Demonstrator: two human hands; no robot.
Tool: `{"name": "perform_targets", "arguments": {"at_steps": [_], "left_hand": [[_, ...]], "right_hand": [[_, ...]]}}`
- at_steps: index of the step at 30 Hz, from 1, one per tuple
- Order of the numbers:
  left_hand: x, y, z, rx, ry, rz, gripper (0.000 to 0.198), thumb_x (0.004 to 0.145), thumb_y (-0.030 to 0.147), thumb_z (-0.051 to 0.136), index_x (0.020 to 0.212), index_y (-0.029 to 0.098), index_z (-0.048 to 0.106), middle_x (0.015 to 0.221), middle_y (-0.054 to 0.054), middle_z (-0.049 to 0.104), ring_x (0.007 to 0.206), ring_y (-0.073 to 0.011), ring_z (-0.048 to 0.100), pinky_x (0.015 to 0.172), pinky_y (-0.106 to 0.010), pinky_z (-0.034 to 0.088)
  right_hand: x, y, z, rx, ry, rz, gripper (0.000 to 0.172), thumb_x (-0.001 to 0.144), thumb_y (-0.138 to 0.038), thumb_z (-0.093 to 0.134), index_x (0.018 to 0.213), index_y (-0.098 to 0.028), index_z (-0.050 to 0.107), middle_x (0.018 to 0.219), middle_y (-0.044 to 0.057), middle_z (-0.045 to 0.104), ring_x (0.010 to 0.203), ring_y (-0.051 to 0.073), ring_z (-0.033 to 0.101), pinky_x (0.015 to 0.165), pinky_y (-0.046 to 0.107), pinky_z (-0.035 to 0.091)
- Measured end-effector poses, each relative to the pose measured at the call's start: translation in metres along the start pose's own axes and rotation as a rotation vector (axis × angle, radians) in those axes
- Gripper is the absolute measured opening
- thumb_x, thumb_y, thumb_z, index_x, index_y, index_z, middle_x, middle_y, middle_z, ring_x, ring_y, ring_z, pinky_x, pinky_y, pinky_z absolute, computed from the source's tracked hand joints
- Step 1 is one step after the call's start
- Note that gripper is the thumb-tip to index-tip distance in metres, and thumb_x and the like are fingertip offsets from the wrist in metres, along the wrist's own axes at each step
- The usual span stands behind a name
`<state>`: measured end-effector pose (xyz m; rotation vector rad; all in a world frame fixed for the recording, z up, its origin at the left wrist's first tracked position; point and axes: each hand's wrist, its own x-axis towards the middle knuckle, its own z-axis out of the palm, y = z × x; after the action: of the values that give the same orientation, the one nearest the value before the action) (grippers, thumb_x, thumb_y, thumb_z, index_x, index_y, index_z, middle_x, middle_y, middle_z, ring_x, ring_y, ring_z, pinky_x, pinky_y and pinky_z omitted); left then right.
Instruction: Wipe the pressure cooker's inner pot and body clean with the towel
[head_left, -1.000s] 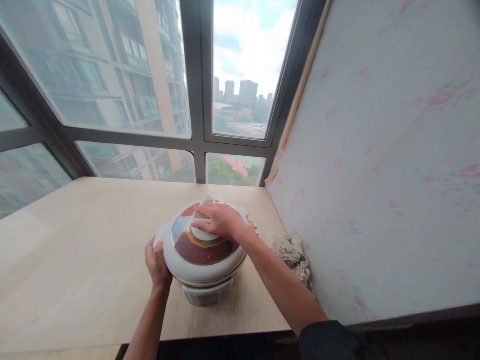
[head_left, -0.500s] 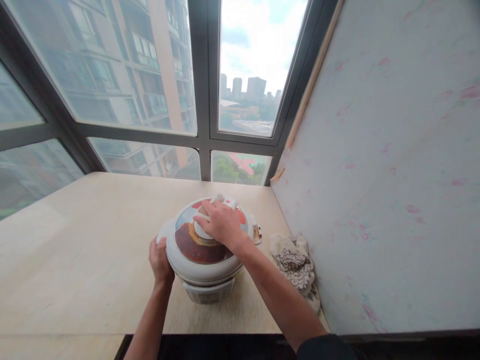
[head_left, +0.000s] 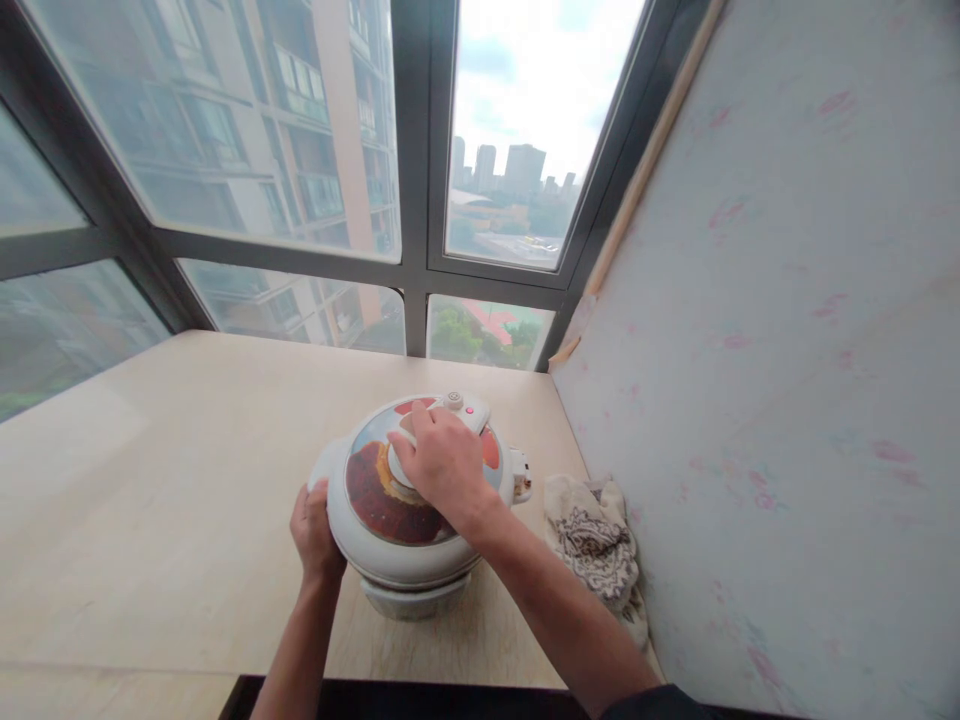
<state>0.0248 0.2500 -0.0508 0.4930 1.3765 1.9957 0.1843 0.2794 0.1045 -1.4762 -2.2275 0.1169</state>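
Note:
A round white electric pressure cooker point(head_left: 405, 568) stands on the pale wooden ledge. Its domed lid point(head_left: 386, 515) carries a colourful food picture and has a steam valve point(head_left: 454, 400) and a red button on top, toward the far side. My right hand point(head_left: 444, 462) is closed around the white handle at the lid's centre, hiding most of it. On the left, my left hand point(head_left: 315, 525) grips the cooker's white side handle point(head_left: 322, 462), thumb on top and fingers partly out of sight. The lid sits on the body.
To the right of the cooker, a crumpled patterned cloth point(head_left: 596, 540) lies against the wallpapered wall point(head_left: 787, 400). Dark-framed windows point(head_left: 415, 180) rise behind the ledge point(head_left: 187, 480). A dark edge point(head_left: 420, 698) runs along the front.
The view has tilted a little. My right hand and the lid's valve have shifted slightly right, and the lid appears turned slightly clockwise. Both hands keep their hold.

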Motion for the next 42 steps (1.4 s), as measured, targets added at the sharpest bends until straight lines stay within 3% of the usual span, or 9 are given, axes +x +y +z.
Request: {"name": "perform_targets", "arguments": {"at_steps": [7,12,18,24,28,32,34,38,42], "left_hand": [[0.001,-0.003,-0.003,0.013,-0.033,0.020,0.056,0.070,0.066,0.071,0.090,0.015,0.060,0.078,0.000,0.060,0.065,-0.0133,0.049,0.055,-0.026,0.039],[0.000,0.004,-0.003,0.090,-0.049,0.049,0.050,0.073,0.065,0.067,0.082,0.016,0.057,0.068,0.003,0.053,0.059,-0.0120,0.042,0.052,-0.026,0.037],[0.002,0.002,-0.007,0.160,-0.065,0.116,0.044,0.078,0.060,0.063,0.079,0.017,0.058,0.069,0.002,0.052,0.062,-0.0131,0.043,0.056,-0.026,0.039],[0.005,0.000,-0.010,0.154,-0.087,0.142,0.045,0.078,0.063,0.064,0.080,0.018,0.059,0.069,0.000,0.055,0.065,-0.0160,0.048,0.059,-0.027,0.042],[0.004,0.002,-0.011,0.177,-0.100,0.129,0.046,0.076,0.064,0.065,0.080,0.018,0.060,0.069,0.000,0.056,0.065,-0.0165,0.049,0.059,-0.027,0.042],[0.004,0.000,-0.012,0.180,-0.084,0.106,0.046,0.077,0.063,0.064,0.082,0.017,0.061,0.071,0.000,0.057,0.066,-0.0163,0.048,0.059,-0.027,0.042],[0.004,-0.002,-0.011,0.178,-0.072,0.090,0.046,0.077,0.063,0.063,0.081,0.018,0.059,0.070,0.000,0.055,0.066,-0.0162,0.048,0.059,-0.027,0.041],[0.004,-0.001,-0.011,0.180,-0.066,0.057,0.047,0.075,0.065,0.063,0.077,0.018,0.058,0.068,0.001,0.052,0.065,-0.0160,0.046,0.059,-0.028,0.041],[0.004,0.001,-0.012,0.198,-0.062,0.040,0.047,0.074,0.065,0.063,0.075,0.019,0.055,0.066,0.001,0.052,0.065,-0.0172,0.048,0.060,-0.029,0.041]], "right_hand": [[0.000,0.000,-0.001,-0.027,-0.011,0.002,0.041,0.101,-0.049,0.053,0.122,-0.016,0.062,0.107,0.013,0.069,0.103,0.027,0.064,0.084,0.035,0.051],[-0.001,0.006,-0.004,-0.033,-0.029,-0.092,0.051,0.095,-0.059,0.060,0.124,-0.016,0.060,0.109,0.011,0.068,0.104,0.025,0.064,0.086,0.034,0.051],[0.002,0.010,-0.010,-0.132,-0.093,-0.155,0.044,0.098,-0.048,0.059,0.128,-0.014,0.058,0.110,0.011,0.069,0.099,0.026,0.066,0.073,0.032,0.050],[0.017,0.020,-0.031,-0.053,-0.042,-0.125,0.028,0.099,-0.043,0.059,0.113,-0.020,0.066,0.104,0.007,0.071,0.092,0.022,0.067,0.076,0.029,0.045],[0.040,0.048,-0.057,0.140,0.051,-0.089,0.027,0.096,-0.043,0.058,0.094,-0.018,0.069,0.090,0.004,0.071,0.084,0.018,0.063,0.076,0.027,0.041],[0.073,0.091,-0.084,0.418,0.127,-0.100,0.039,0.094,-0.050,0.056,0.085,-0.015,0.070,0.082,0.002,0.068,0.080,0.016,0.059,0.072,0.025,0.041],[0.092,0.114,-0.094,0.450,0.173,-0.066,0.048,0.094,-0.056,0.052,0.085,-0.013,0.070,0.080,0.003,0.067,0.075,0.016,0.058,0.068,0.025,0.042],[0.130,0.154,-0.101,0.157,0.215,0.118,0.059,0.099,-0.058,0.038,0.111,-0.010,0.070,0.092,0.008,0.072,0.079,0.017,0.062,0.068,0.025,0.045],[0.157,0.184,-0.091,-0.078,0.153,0.252,0.050,0.100,-0.052,0.043,0.116,-0.013,0.071,0.101,0.010,0.074,0.088,0.019,0.066,0.075,0.025,0.046]]}}
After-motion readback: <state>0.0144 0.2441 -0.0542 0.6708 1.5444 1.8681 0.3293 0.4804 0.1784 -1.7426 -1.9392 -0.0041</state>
